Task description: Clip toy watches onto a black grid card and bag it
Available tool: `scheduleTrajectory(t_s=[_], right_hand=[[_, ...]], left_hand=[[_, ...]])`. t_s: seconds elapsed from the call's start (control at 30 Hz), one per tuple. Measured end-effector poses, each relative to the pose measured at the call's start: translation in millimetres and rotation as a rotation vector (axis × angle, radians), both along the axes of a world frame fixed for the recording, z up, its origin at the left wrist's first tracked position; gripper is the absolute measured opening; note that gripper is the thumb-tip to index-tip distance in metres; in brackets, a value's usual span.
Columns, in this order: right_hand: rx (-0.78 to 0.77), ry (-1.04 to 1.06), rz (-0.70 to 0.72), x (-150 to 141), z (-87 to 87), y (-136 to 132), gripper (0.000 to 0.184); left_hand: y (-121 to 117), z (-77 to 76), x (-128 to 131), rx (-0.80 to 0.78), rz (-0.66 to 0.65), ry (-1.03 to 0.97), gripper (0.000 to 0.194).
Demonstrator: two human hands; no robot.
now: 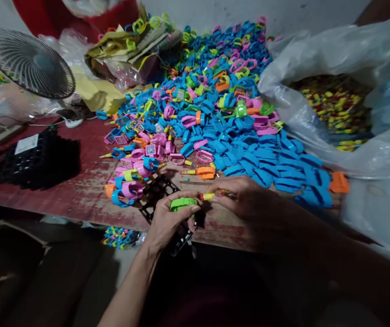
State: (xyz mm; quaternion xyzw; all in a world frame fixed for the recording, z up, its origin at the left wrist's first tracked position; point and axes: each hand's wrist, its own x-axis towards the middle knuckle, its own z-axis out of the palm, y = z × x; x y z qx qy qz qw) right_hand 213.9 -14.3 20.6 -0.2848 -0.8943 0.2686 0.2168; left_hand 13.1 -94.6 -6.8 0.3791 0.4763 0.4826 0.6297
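Observation:
My left hand (167, 220) is closed around a bright green toy watch band (183, 203). Pinched in the fingers of my right hand (244, 197) is a small yellow-and-red tube (207, 196), its left end at or very near the green band; whether they touch I cannot tell. Beneath my left hand lies a black perforated tray (159, 193). On the tray's far left part stand several toy watches (132, 190) in pink, blue and orange. Just beyond my hands rests an orange toy watch (205, 172) with a yellow tube sticking out of it.
A large heap of mostly blue toy watches (229, 109) covers the back of the red table (96, 200). At right, a clear plastic bag (283, 104) holds many small yellow-and-red pieces (338, 109). On the left are a fan (31, 63) and stacked black trays (41, 159).

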Motion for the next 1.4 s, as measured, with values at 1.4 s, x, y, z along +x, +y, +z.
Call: scheduleTrajectory(t_s=[1.4], right_hand=[[-0.298,0.037,0.134,11.8,8.6,-13.7,0.030]], left_hand=[[-7.0,-0.2,13.9,0.102,-0.033,0.290,0.025]])
